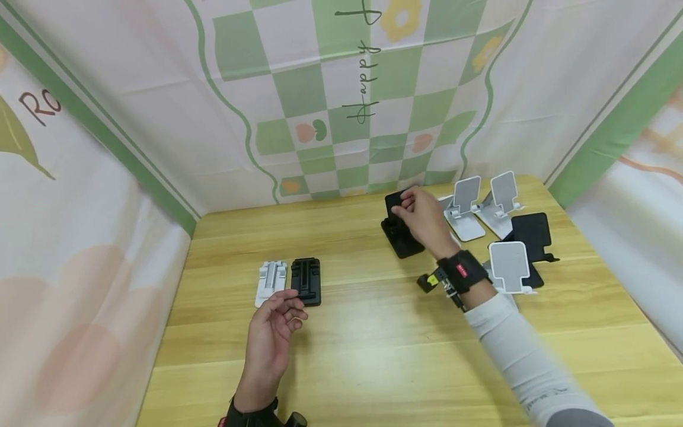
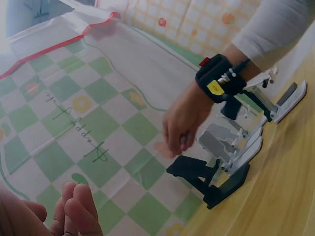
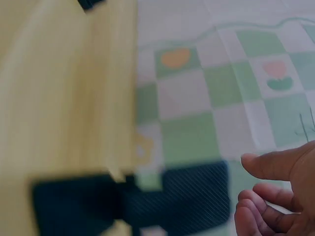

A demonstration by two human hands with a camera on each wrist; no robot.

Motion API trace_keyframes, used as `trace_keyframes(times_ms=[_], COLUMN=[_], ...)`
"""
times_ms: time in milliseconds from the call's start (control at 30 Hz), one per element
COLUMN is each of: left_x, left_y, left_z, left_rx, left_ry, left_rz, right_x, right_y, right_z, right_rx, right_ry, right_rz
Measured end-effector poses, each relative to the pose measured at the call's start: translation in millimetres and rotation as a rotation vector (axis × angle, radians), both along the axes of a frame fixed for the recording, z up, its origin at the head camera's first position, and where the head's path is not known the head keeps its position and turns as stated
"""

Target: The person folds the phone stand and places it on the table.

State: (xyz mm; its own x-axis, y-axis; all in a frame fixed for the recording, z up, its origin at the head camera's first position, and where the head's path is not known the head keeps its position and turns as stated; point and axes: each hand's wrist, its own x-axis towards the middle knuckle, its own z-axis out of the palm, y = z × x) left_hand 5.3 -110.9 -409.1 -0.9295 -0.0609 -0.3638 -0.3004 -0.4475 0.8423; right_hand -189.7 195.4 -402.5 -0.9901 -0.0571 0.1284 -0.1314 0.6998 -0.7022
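A black phone stand (image 1: 401, 237) stands unfolded at the back of the table. Just above its raised plate is my right hand (image 1: 424, 220), fingers loosely bent; in the right wrist view a gap separates the thumb (image 3: 268, 165) from the stand's ribbed plate (image 3: 197, 196). My left hand (image 1: 273, 335) hovers palm turned inward, fingers relaxed, holding nothing. Its fingertips overlap the near ends of a folded white phone stand (image 1: 271, 281) and a folded black phone stand (image 1: 306, 281), which lie side by side; whether they touch cannot be told.
Several unfolded stands are grouped at the right: white ones (image 1: 466, 207) at the back, a black one (image 1: 530, 237) and another white one (image 1: 509, 267) nearer, partly behind the right wrist. A patterned curtain (image 1: 347, 118) hangs along the table's back edge.
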Motion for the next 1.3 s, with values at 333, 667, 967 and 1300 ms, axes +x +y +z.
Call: trace_keyframes(times_ms=[333,667,967,1300], left_x=[0.3,0.9,1.6,-1.5], left_y=[-0.6,-0.8,0.4,2.8], left_z=[-1.5,-1.8,-1.4,-3.8], left_rx=[0.02,0.018,0.005,0.025], left_ry=[-0.008,-0.016,-0.014,0.024], left_rz=[0.003,0.005,0.004,-0.006], right_x=[-50.9,-65.8,-68.2,-56.6], right_y=[38,38,32,29], right_z=[23.5,11.2,7.1,15.4], right_rx=[0.176,0.292,0.29,0.138], right_ry=[-0.105,-0.028,-0.016,0.049], right_rz=[0.182,0.335,0.283,0.246])
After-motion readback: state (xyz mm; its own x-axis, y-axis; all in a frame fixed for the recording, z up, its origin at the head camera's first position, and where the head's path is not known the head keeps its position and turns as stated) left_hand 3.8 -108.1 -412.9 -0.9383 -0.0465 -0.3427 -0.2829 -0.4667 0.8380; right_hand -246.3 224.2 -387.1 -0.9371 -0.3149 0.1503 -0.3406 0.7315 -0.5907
